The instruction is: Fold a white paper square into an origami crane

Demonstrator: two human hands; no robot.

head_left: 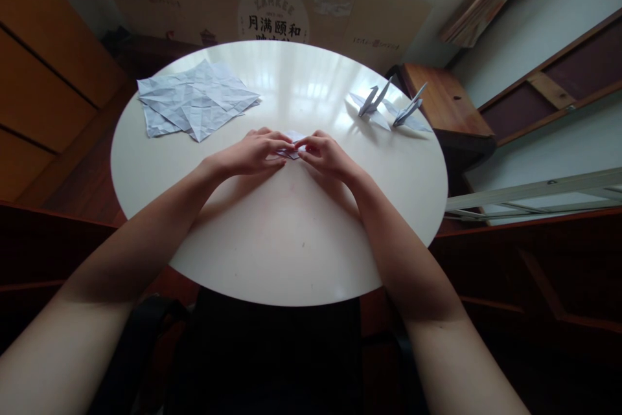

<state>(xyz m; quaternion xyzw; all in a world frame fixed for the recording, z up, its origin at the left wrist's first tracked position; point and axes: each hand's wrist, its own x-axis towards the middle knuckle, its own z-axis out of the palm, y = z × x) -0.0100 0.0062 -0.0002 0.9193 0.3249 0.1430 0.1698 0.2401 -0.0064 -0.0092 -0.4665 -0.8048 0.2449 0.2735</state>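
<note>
A small folded piece of paper (290,153) lies at the middle of the white round table, between my two hands. My left hand (260,151) closes its fingers on the paper's left side, palm down. On the right side, my right hand (324,153) pinches the paper with thumb and forefinger. The fingers cover much of the paper, so its exact folded shape is hard to make out. Two folded paper cranes (372,104) stand apart from my hands at the right. A pile of creased paper sheets (197,101) lies at the left.
The white round table (286,240) reaches from close to my body toward the far wall. Behind its right edge stands a wooden cabinet (447,101). Cardboard with printed characters (275,23) is at the back. A dark chair armrest (155,311) shows below my left arm.
</note>
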